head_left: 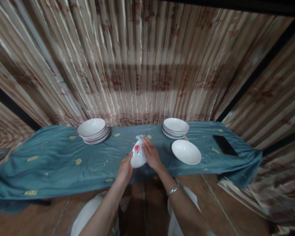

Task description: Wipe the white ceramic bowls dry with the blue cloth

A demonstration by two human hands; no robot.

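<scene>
Above the table's front part, my left hand [125, 167] grips the lower left edge of a white dish [138, 160] with a red flower on it. The dish is tilted, and whether it is a plate or a bowl is hard to tell. My right hand [150, 152] is closed over a pale blue cloth [139, 137] at the dish's upper right side. Most of the cloth is hidden under the fingers. To the right, a white oval-looking bowl [186, 152] lies on the tablecloth.
A stack of red-rimmed bowls [93, 130] stands at the back left. Another stack of dark-rimmed bowls [175, 127] is at the back right. A black phone [225, 145] lies on the right of the blue-green tablecloth [61, 167]. Pleated curtains [147, 65] hang behind.
</scene>
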